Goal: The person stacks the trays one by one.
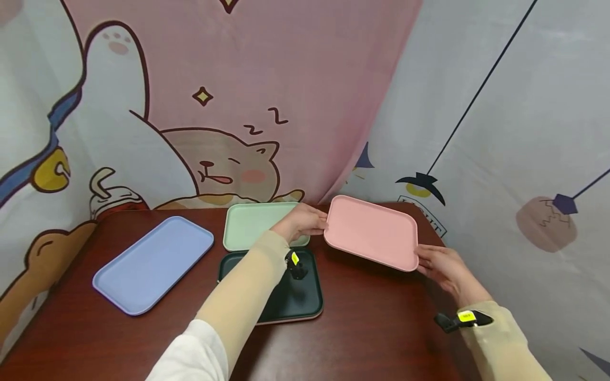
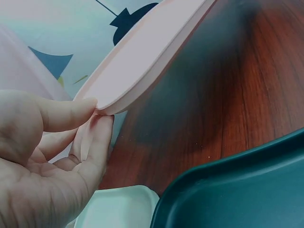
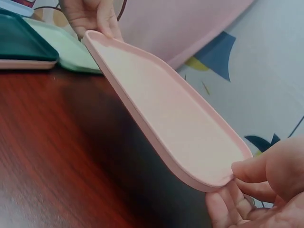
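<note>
Between both hands a pink tray [image 1: 371, 232] is held up off the table, its far edge raised and its right end lower in the head view. My left hand [image 1: 305, 221] pinches its left end, thumb on top of the rim and fingers beneath, as the left wrist view shows. At the opposite end my right hand [image 1: 443, 270] pinches a corner the same way; in the right wrist view the thumb [image 3: 251, 168] lies over the rim. Below my left forearm lies a dark green tray [image 1: 300, 296], partly hidden by it. A light green tray [image 1: 252, 222] lies behind that one.
On the left of the brown table [image 1: 371, 328] a blue tray [image 1: 154, 264] lies at a slant. A pinkish edge shows under the dark green tray. Printed cloth [image 1: 295, 95] hangs behind the table and along its right side.
</note>
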`<state>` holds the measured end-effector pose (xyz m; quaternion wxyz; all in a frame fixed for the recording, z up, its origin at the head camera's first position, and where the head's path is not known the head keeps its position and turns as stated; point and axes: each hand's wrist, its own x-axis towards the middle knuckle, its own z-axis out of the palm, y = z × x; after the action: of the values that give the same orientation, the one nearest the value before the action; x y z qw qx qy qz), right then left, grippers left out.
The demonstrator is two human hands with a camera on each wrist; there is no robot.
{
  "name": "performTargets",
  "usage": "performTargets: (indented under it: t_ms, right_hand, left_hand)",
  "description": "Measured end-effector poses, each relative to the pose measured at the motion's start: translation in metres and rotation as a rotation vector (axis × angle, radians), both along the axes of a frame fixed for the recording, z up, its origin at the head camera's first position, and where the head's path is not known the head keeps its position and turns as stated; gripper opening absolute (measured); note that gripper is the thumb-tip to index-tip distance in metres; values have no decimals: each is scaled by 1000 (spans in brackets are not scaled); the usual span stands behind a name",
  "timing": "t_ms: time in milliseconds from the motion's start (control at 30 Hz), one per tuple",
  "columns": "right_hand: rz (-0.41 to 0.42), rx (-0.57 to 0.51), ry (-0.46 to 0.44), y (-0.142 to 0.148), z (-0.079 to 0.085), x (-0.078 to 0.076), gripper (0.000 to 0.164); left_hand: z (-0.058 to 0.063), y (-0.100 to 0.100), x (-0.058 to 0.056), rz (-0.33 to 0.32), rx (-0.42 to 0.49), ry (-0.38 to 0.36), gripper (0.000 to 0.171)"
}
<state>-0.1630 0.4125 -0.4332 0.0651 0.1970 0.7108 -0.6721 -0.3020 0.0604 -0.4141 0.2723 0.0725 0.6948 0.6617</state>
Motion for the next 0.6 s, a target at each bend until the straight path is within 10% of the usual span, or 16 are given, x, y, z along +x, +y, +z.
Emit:
performTargets:
  t_ms: [600]
  right_hand:
    - [28,119,32,-22,31,6,62]
  left_hand:
    - [15,-25,9,30,-52,90,31]
